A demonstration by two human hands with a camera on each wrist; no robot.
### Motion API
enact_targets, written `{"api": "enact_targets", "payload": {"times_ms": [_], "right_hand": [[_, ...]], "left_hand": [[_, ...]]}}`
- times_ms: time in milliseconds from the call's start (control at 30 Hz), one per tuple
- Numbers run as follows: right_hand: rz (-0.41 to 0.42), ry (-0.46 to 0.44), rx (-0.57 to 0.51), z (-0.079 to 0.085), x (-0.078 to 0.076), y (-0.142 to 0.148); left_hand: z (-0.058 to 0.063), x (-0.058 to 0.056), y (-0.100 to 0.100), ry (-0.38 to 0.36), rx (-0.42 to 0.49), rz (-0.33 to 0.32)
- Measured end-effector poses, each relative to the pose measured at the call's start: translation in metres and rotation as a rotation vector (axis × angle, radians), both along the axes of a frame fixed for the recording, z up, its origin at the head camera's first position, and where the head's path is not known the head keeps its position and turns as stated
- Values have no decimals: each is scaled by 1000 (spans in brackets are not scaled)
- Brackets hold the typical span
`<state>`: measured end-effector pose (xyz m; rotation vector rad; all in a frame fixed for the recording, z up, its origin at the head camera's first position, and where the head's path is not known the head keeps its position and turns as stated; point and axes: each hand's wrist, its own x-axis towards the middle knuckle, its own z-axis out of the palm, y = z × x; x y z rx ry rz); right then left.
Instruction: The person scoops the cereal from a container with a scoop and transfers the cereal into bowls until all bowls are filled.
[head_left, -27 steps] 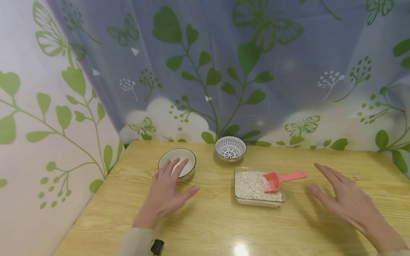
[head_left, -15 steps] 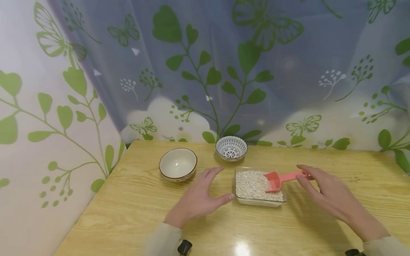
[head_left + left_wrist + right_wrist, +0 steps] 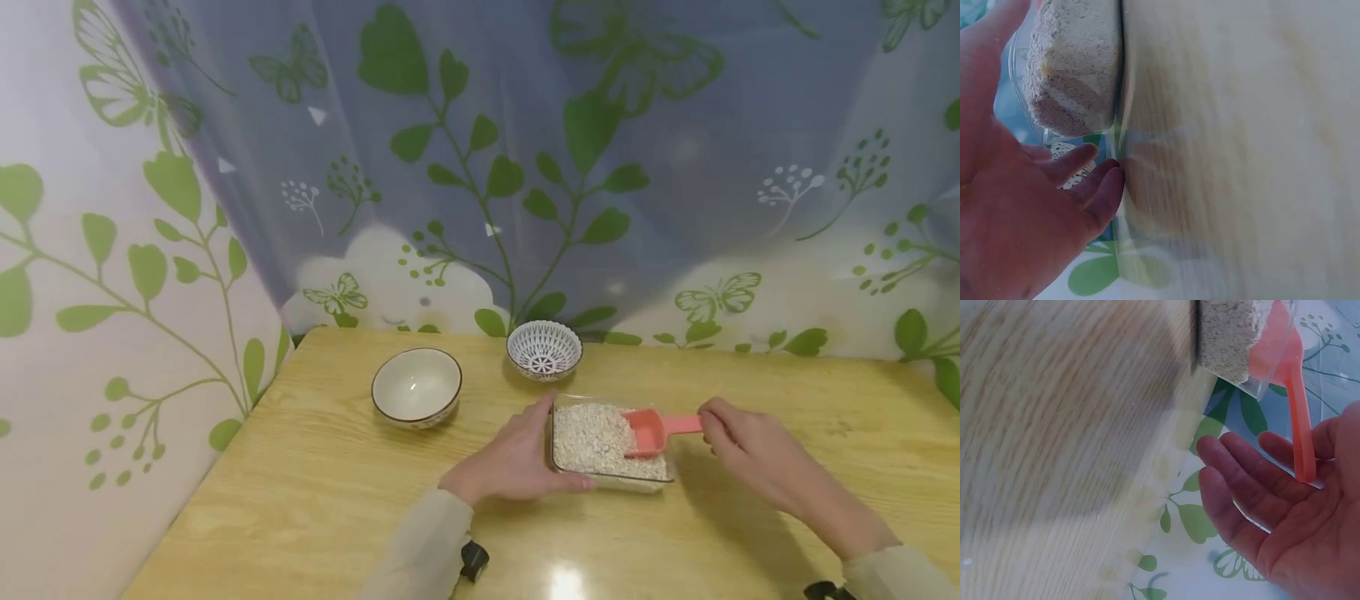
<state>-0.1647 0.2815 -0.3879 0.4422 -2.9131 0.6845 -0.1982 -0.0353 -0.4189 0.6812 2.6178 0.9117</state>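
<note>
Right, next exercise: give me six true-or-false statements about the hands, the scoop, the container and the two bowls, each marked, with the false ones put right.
1. The right hand holds the pink scoop by its handle. True.
2. The patterned bowl stands to the right of the cream-lined bowl. True.
3. Both bowls are full. False: both are empty; the oats are in the clear rectangular container.
4. The scoop is clear of the oats. False: its head rests in them.
5. The left hand is at the container's left side. True.
6. The container's top is covered. False: it is open.
</note>
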Motion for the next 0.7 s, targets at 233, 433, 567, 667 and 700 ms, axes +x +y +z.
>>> {"api": "enact_targets", "payload": {"times_ms": [233,433,567,667,700], "right_hand": [[43,-46,-51,0,-3,0],[75,-171,-141,2,-8,1],[115,-257,-211,3,-10,3],[144,-300,-257,2,-11,2],[147,-315,-272,2,-11,1]], "left_hand": [[-3,-7,8,-39,-16,4],[-4,-9,12,-48,-32,-3],[-6,-10,13,-46,-39,-3],[-7,-11,13,-42,-46,1],[-8,-11,12,-43,-49,2]]}}
